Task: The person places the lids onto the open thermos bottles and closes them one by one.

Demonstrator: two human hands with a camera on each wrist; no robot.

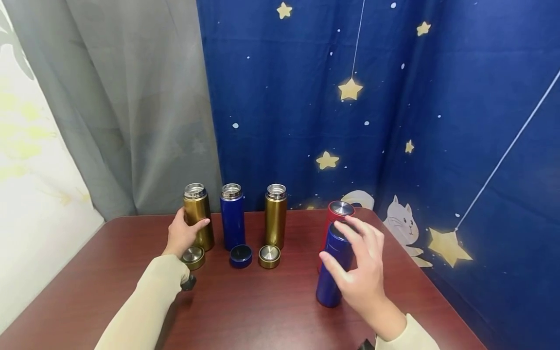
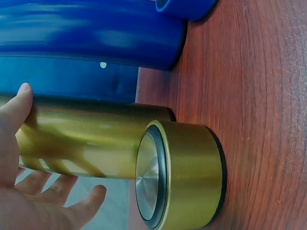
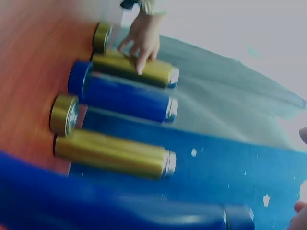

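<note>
My left hand (image 1: 181, 236) is at an uncapped gold thermos (image 1: 202, 226), thumb across its front and the other fingers spread along its far side. In the left wrist view, the fingers look loose around this gold thermos (image 2: 86, 139). Its gold lid (image 1: 193, 257) lies just in front, steel top up. My right hand (image 1: 363, 267) hovers around the top of a capped blue thermos (image 1: 330, 282), fingers parted. In the right wrist view, its fingertips (image 3: 301, 206) show beyond the capped end of the blue thermos (image 3: 120, 206).
An uncapped blue thermos (image 1: 233, 221) and another gold thermos (image 1: 275, 223) stand in the row, with a blue lid (image 1: 240, 256) and a gold lid (image 1: 269, 256) before them. A capped red thermos (image 1: 331, 211) is partly hidden behind the right-hand blue one. Curtains (image 1: 284, 97) hang behind the wooden table (image 1: 245, 311).
</note>
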